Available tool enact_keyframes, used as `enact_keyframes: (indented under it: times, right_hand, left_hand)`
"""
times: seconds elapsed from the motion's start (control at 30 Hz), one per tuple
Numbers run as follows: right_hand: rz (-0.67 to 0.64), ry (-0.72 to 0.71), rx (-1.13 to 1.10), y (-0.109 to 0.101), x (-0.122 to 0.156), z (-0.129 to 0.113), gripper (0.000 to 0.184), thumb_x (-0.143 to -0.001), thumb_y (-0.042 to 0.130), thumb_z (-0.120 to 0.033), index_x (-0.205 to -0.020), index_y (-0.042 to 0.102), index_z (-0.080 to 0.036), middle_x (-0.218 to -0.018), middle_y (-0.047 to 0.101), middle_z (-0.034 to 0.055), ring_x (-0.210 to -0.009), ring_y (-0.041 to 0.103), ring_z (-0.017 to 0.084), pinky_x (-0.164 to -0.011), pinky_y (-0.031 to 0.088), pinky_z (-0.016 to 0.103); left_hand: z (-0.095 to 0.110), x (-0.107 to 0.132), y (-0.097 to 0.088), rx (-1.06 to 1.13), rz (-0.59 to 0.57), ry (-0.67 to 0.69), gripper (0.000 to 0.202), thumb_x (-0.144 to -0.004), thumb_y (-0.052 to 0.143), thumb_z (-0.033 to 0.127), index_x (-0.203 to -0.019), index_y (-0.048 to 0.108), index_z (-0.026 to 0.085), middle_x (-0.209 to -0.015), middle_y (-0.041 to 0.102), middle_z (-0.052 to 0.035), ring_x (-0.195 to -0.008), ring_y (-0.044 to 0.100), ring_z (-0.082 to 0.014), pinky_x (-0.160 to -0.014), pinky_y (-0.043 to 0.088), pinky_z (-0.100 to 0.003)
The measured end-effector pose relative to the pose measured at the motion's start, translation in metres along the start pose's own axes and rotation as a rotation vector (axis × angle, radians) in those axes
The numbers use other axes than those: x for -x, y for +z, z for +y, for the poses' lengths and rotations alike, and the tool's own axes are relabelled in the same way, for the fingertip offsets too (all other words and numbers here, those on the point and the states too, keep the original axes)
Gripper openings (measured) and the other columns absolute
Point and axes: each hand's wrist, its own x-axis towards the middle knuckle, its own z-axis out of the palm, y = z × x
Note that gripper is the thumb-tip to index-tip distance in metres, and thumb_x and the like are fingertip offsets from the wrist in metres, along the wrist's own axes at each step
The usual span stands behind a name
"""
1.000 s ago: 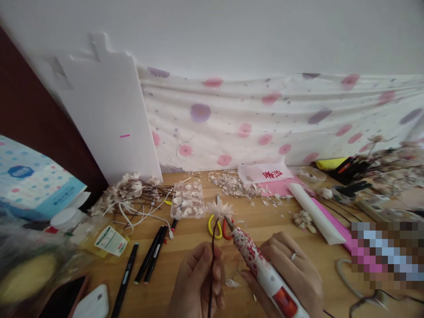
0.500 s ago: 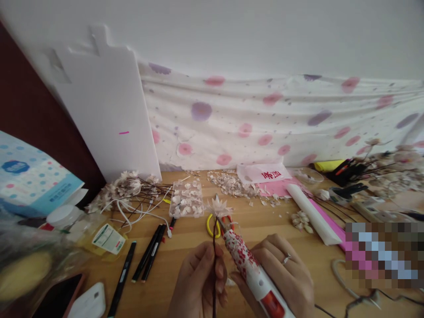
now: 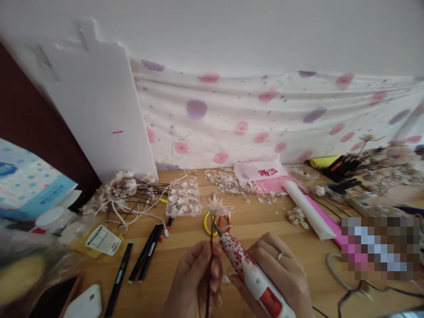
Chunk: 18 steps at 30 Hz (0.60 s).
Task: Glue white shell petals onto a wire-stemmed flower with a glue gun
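Between the thumb and fingers of my left hand (image 3: 198,277) is the dark stem (image 3: 210,282) of a pale, pointed-petal flower (image 3: 217,206), held upright. My right hand (image 3: 276,269) is wrapped around a white hot glue gun (image 3: 250,273) with a red speckled pattern. Its metal nozzle (image 3: 217,229) points up and left, close beside the stem just under the flower head; whether it touches is unclear. Behind them lie scissors with yellow and red handles (image 3: 208,226), partly covered by the flower and nozzle.
A compartment box of pale pieces (image 3: 183,197) stands behind my left hand, with loose petals (image 3: 233,182) beyond. Marker pens (image 3: 119,278), white cables (image 3: 132,212) and finished flowers (image 3: 121,187) lie left. Right are a white roll (image 3: 309,211) and a petal cluster (image 3: 298,216).
The whole view has shifted slightly left. Both hands keep their hold, and the glue gun's nozzle sits a touch lower beside the stem.
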Motion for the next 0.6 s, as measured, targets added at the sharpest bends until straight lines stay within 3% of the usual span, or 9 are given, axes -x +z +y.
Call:
enact_keyframes:
  times: [0.07,0.13,0.2,0.27,0.33,0.47,0.6]
  right_hand:
    - [-0.089,0.070,0.012,-0.002,0.008,0.006,0.025,-0.089,0.065,-0.036,-0.072,0.054,-0.021,-0.061,0.055,0.0010,-0.057,0.050,0.016,-0.054,0.036,0.028]
    - [-0.173,0.234,-0.009,-0.003,0.022,0.019,0.027,-0.090,0.066,-0.039,-0.071,0.058,-0.021,-0.061,0.059,0.0006,-0.053,0.053,0.014,-0.051,0.037,0.026]
    - [-0.208,0.528,-0.049,-0.004,0.042,0.037,0.029,-0.088,0.066,-0.046,-0.073,0.063,-0.022,-0.060,0.062,-0.0001,-0.053,0.056,0.015,-0.052,0.040,0.024]
    - [-0.181,0.886,-0.039,-0.005,0.065,0.061,0.034,-0.078,0.070,-0.056,-0.076,0.069,-0.022,-0.060,0.066,0.0002,-0.055,0.061,0.018,-0.050,0.043,0.025]
    - [-0.111,1.051,0.048,-0.007,0.087,0.086,0.041,-0.076,0.066,-0.059,-0.075,0.072,-0.019,-0.053,0.064,0.0020,-0.050,0.060,0.021,-0.045,0.040,0.026]
    - [-0.055,1.214,0.136,-0.014,0.117,0.123,0.045,-0.071,0.061,-0.061,-0.073,0.074,-0.018,-0.042,0.057,0.0013,-0.043,0.057,0.022,-0.041,0.040,0.029]
    - [-0.070,1.245,0.113,-0.010,0.129,0.138,0.041,-0.067,0.060,-0.059,-0.068,0.070,-0.019,-0.045,0.059,0.0015,-0.046,0.058,0.022,-0.042,0.041,0.029]
  left_hand:
    - [0.001,-0.001,0.000,-0.012,0.031,0.019,0.038,-0.043,0.098,0.041,-0.062,0.076,0.017,-0.047,0.056,0.0068,-0.036,0.043,-0.0015,-0.032,0.040,-0.009]
    - [0.003,-0.003,-0.004,-0.030,0.095,0.079,0.039,-0.040,0.099,0.039,-0.063,0.076,0.017,-0.047,0.057,0.0066,-0.038,0.044,-0.0019,-0.033,0.039,-0.009]
    - [0.008,-0.008,-0.013,-0.064,0.155,0.169,0.040,-0.040,0.099,0.040,-0.063,0.075,0.017,-0.048,0.058,0.0059,-0.039,0.045,-0.0028,-0.033,0.038,-0.010]
    - [0.016,-0.015,-0.029,-0.141,0.198,0.268,0.036,-0.048,0.097,0.039,-0.067,0.076,0.017,-0.052,0.061,0.0039,-0.044,0.050,-0.0051,-0.039,0.044,-0.012]
    - [0.028,-0.021,-0.048,-0.213,0.253,0.371,0.035,-0.052,0.097,0.037,-0.072,0.078,0.016,-0.058,0.064,0.0021,-0.051,0.054,-0.0068,-0.045,0.048,-0.013]
    - [0.049,-0.029,-0.081,-0.238,0.321,0.442,0.037,-0.042,0.099,0.033,-0.065,0.075,0.018,-0.056,0.065,0.0026,-0.053,0.054,-0.0093,-0.046,0.050,-0.016]
    - [0.051,-0.034,-0.095,-0.265,0.376,0.478,0.036,-0.043,0.099,0.034,-0.065,0.075,0.019,-0.055,0.065,0.0033,-0.050,0.053,-0.0092,-0.045,0.049,-0.016]
